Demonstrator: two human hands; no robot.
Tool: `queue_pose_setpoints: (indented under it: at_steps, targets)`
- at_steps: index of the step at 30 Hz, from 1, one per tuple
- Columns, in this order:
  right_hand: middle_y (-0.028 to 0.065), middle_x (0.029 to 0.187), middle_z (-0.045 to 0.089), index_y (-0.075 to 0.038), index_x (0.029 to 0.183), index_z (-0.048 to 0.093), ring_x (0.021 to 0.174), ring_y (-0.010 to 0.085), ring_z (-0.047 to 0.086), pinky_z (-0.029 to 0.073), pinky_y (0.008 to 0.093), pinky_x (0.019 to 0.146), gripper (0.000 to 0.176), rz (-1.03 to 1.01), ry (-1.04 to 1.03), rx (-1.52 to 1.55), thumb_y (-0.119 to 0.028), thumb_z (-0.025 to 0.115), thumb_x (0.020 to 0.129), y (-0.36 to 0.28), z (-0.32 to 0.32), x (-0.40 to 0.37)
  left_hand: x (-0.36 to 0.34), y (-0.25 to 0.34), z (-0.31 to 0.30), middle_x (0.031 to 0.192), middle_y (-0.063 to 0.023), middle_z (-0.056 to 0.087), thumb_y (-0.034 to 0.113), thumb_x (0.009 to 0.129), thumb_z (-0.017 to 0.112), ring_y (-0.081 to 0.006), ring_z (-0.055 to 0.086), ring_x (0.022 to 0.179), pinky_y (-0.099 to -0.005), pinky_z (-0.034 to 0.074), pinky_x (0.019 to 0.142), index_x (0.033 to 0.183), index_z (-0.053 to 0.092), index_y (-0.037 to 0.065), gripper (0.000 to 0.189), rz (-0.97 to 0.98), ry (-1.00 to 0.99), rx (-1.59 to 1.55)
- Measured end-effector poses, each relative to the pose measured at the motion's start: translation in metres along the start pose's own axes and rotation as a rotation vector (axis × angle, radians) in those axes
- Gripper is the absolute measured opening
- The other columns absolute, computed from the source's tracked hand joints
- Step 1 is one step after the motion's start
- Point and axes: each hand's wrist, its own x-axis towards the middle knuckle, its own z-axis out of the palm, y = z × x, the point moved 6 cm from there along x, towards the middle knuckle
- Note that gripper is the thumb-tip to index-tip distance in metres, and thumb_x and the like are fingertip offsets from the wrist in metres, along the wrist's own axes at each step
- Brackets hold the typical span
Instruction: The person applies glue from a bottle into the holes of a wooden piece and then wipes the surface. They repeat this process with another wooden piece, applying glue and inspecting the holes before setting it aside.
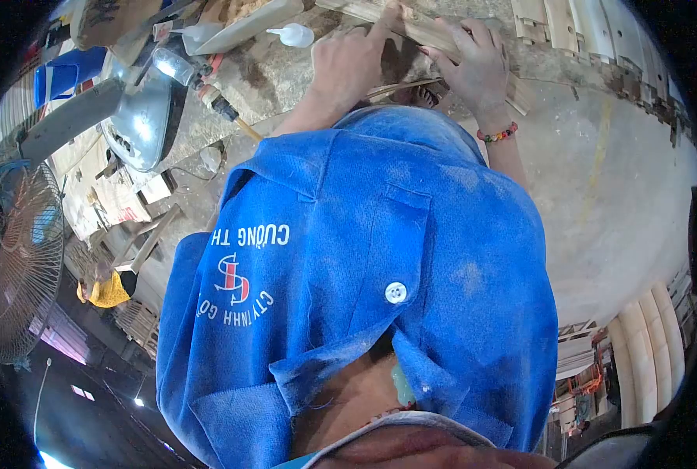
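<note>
At the top of the head view, both hands are on a pale wooden strip [423,30] above the worktop. My left hand [352,66] reaches over the strip's left part, its index finger lying along the wood and its other fingers mostly hidden. My right hand [477,74], with a beaded bracelet at the wrist, has its fingers and thumb closed round the strip further right. Near my left hand a white squeeze bottle [294,35] lies on the worktop [262,74]. Thin wood pieces lie beneath my hands, partly covered by them.
A lit lamp [173,66] and a large metal-coloured housing [139,117] stand at the left. Further left is a wire-caged fan [24,258]. Slotted wooden parts [575,31] line the upper right. Curved wooden pieces [647,356] are stacked at the lower right.
</note>
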Motion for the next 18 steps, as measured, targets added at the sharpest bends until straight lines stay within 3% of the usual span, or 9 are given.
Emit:
queue_pose_setpoints:
  at_steps: [5,7,10,16,18]
  targets:
    - [0.0051,0.104,0.060,-0.020,0.118,0.068,0.100,0.0256,0.056,0.047,0.0404,0.089,0.044,-0.011,0.020,-0.004,-0.038,0.075,0.079,0.000,0.000,0.000,-0.006,-0.004,-0.003,0.083,-0.0197,0.067,0.010,0.079,0.058,-0.0338,0.067,0.078,-0.0441,0.052,0.065,0.150,0.033,0.018,0.075,-0.015,0.143,0.004]
    - [0.0050,0.104,0.060,-0.019,0.118,0.068,0.100,0.0257,0.056,0.047,0.0401,0.089,0.044,-0.008,0.025,-0.017,-0.037,0.075,0.078,-0.001,0.000,-0.001,-0.002,0.002,0.007,0.080,-0.0190,0.067,0.008,0.078,0.058,-0.0335,0.068,0.077,-0.0448,0.052,0.063,0.150,0.033,0.018,0.076,0.010,-0.094,-0.081]
    - [0.0049,0.104,0.060,-0.019,0.117,0.069,0.099,0.0259,0.056,0.047,0.0396,0.089,0.045,-0.004,0.026,-0.020,-0.037,0.076,0.077,-0.001,0.000,-0.001,0.005,0.002,-0.004,0.078,-0.0188,0.067,0.007,0.078,0.056,-0.0336,0.067,0.074,-0.0454,0.051,0.061,0.149,0.035,0.017,0.074,-0.079,-0.170,-0.041]
    - [0.0051,0.104,0.060,-0.019,0.117,0.069,0.098,0.0263,0.056,0.047,0.0391,0.089,0.046,0.002,0.013,-0.016,-0.038,0.077,0.076,0.000,0.001,-0.001,-0.010,-0.020,0.004,0.074,-0.0182,0.066,0.007,0.077,0.057,-0.0353,0.065,0.066,-0.0463,0.050,0.058,0.150,0.031,0.016,0.078,-0.043,0.053,-0.048]
    - [0.0052,0.104,0.060,-0.019,0.118,0.069,0.098,0.0263,0.056,0.047,0.0392,0.088,0.046,-0.009,0.013,-0.032,-0.038,0.077,0.076,-0.002,0.000,-0.001,-0.008,-0.019,0.001,0.074,-0.0188,0.066,0.006,0.076,0.057,-0.0354,0.065,0.065,-0.0466,0.050,0.057,0.150,0.031,0.016,0.079,-0.057,0.014,-0.055]
